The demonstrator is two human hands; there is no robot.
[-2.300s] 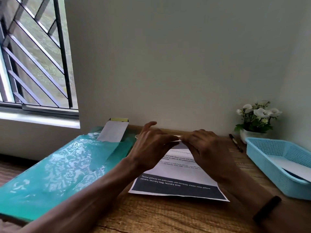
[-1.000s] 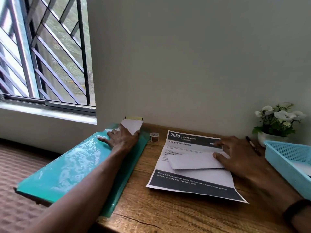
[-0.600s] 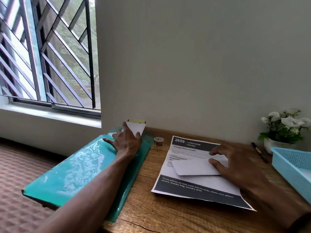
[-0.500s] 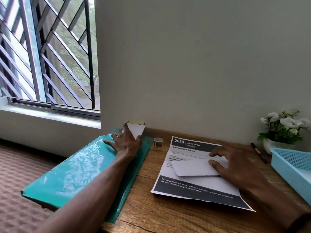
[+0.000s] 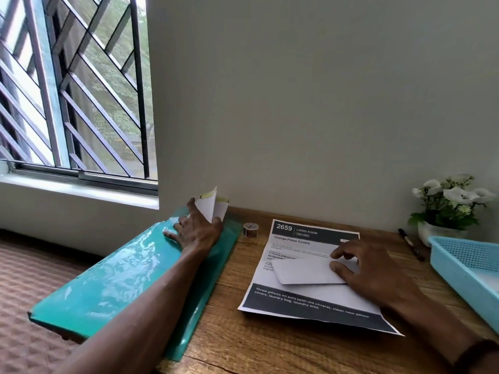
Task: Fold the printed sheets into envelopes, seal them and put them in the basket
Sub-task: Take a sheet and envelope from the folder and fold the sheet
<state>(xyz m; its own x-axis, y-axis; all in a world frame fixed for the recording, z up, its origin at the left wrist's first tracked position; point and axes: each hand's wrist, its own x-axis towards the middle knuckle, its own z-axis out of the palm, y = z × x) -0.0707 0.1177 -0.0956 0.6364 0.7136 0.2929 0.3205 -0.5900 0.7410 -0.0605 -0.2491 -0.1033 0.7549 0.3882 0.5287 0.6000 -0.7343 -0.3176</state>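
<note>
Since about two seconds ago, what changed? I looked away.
Both hands left the sheet's fold. The left hand reached to the green folder and is lifting an envelope there. The right hand pins the folded paper on the printed sheet. The basket didn't move.

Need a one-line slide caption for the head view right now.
Left hand lifts an envelope from the teal folder; right hand pins another envelope on the printed sheet.
</note>
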